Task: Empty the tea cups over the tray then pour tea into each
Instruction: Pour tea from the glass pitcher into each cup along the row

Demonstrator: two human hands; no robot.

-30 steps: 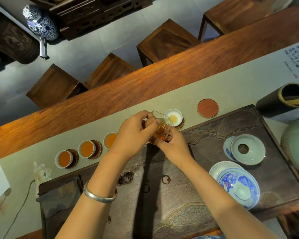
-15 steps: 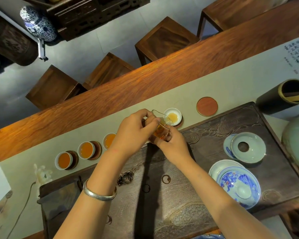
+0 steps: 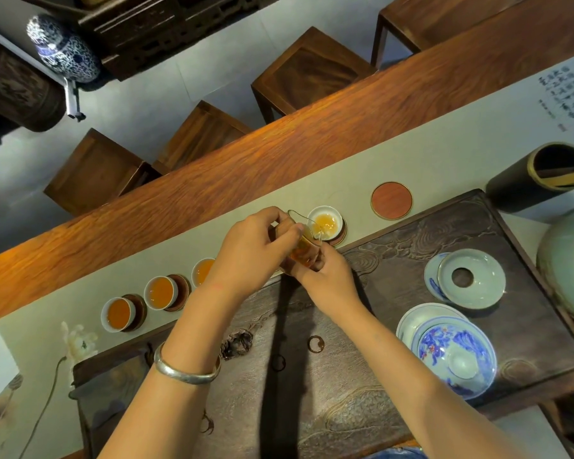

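Both hands hold a small glass pitcher (image 3: 304,245) of amber tea, tilted with its spout over a white cup (image 3: 325,221) on a dark coaster. My left hand (image 3: 254,251) grips it from the left and my right hand (image 3: 328,279) supports it from below. That cup holds a little pale tea. Three more white cups stand in a row to the left, full of amber tea: one at the far left (image 3: 118,313), one in the middle (image 3: 160,292), and one (image 3: 202,271) partly hidden behind my left wrist. The carved dark tea tray (image 3: 395,246) lies under my forearms.
An empty round coaster (image 3: 391,199) lies right of the cup being filled. On the tray's right sit a celadon lid holder (image 3: 471,278) and a blue-and-white gaiwan (image 3: 453,354). A dark cylinder (image 3: 540,175) and a green vessel (image 3: 567,260) stand at far right. Wooden stools stand beyond the table.
The pitcher has stayed tilted over the same cup and the tea in that cup has risen slightly. The hands have hardly moved.
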